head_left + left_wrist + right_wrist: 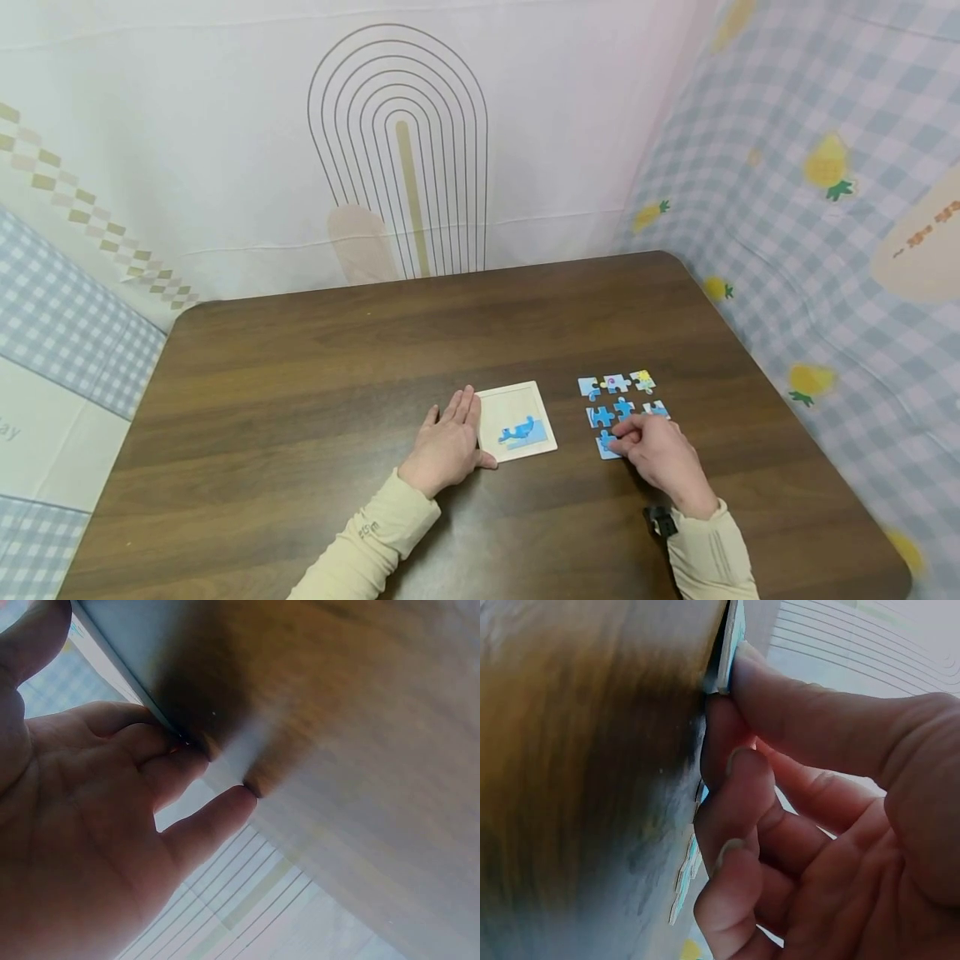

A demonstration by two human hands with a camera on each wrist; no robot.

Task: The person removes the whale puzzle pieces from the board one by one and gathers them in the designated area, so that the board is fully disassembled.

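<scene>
A square, light wooden puzzle tray [517, 392] lies on the table with a few joined blue pieces [522, 432] in its near right part. My left hand [447, 442] lies along the tray's left side, fingers straight, thumb reaching to the near left corner. In the left wrist view, the fingertips [225, 802] meet the tabletop beside the tray's edge. Right of the tray, my right hand [660, 454] pinches a blue puzzle piece [606, 444] between thumb and forefinger. That piece [735, 645] shows edge-on in the right wrist view; the other fingers curl below.
Several loose puzzle pieces [617, 383] lie in rows beyond the right hand, one partly behind it [656, 408]. The brown wooden table [300, 375] has rounded corners. Patterned cloth [555, 125] hangs behind it and along both sides.
</scene>
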